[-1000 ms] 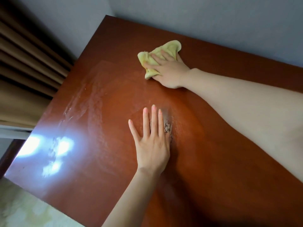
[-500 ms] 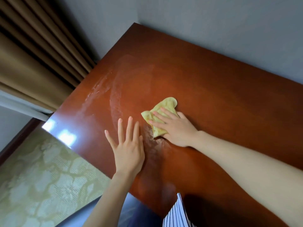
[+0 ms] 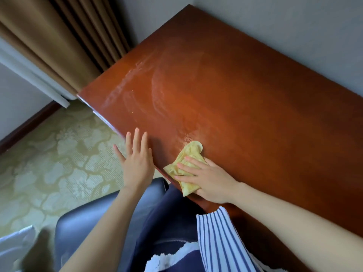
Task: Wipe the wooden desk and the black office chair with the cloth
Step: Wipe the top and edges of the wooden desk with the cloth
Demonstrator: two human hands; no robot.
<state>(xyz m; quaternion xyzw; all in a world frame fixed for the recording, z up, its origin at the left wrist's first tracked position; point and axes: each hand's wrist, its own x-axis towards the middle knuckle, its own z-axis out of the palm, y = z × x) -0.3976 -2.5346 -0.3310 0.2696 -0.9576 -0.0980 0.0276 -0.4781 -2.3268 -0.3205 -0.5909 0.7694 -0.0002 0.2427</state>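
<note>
Cloth (image 3: pixel 189 160): yellow and crumpled, lying on the wooden desk (image 3: pixel 255 114) at its near edge, with one corner overhanging that edge.

Risk one: a further stroke toward the near edge may drag the cloth off the desk, since it is held by downward pressure only and is not gripped.

Risk two: pale streaks across the desk's far-left area suggest residue is being smeared rather than lifted.

The black office chair (image 3: pixel 94 218), below the desk's near edge, is judged not yet wiped.

Right hand (image 3: pixel 208 179): flat on the cloth, fingers straight and slightly spread, pressing down.

Left hand (image 3: pixel 137 163): fingers straight and fanned at the desk's near edge, holding nothing. Contact with the desk cannot be confirmed.
</note>
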